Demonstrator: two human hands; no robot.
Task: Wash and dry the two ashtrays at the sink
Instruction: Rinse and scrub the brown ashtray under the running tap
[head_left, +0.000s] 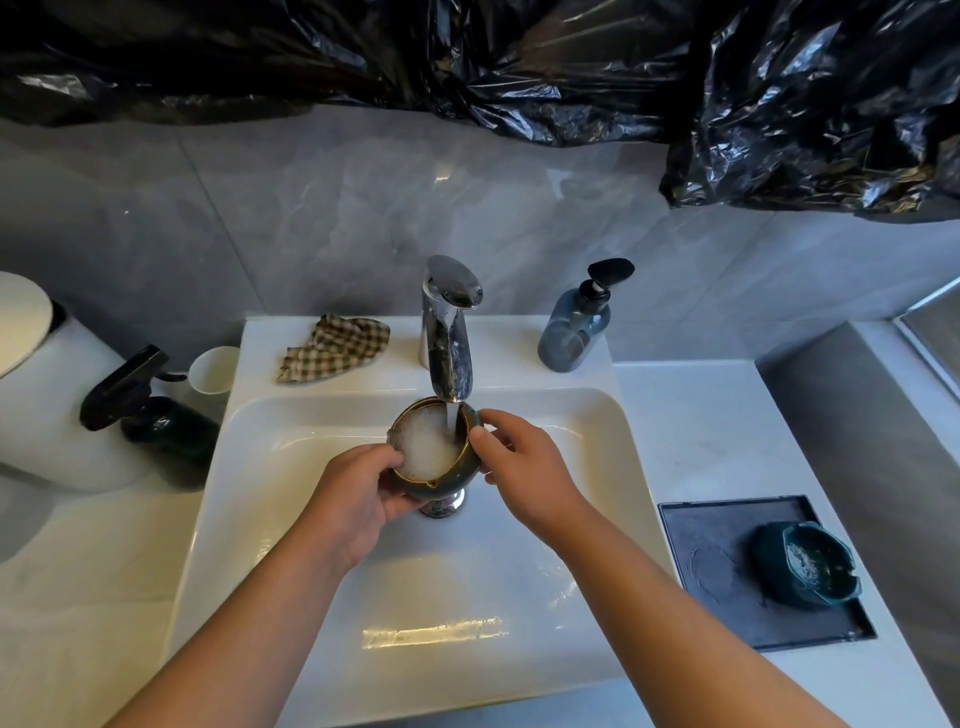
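A dark green ashtray (432, 447) full of white foam sits under the running chrome faucet (448, 332), above the drain of the white sink (519, 597). My left hand (358, 493) grips its near left side from below. My right hand (519, 457) pinches its right rim with thumb and fingers. A second dark green ashtray (810, 566), with some residue inside, rests on a black tray (717, 545) on the counter to the right.
A checked cloth (332, 345) lies on the sink's back ledge at the left. A blue pump bottle (576, 322) stands right of the faucet. A dark spray bottle (145, 405) and a white cup (213, 369) stand on the left. Black plastic sheeting (571, 78) hangs above.
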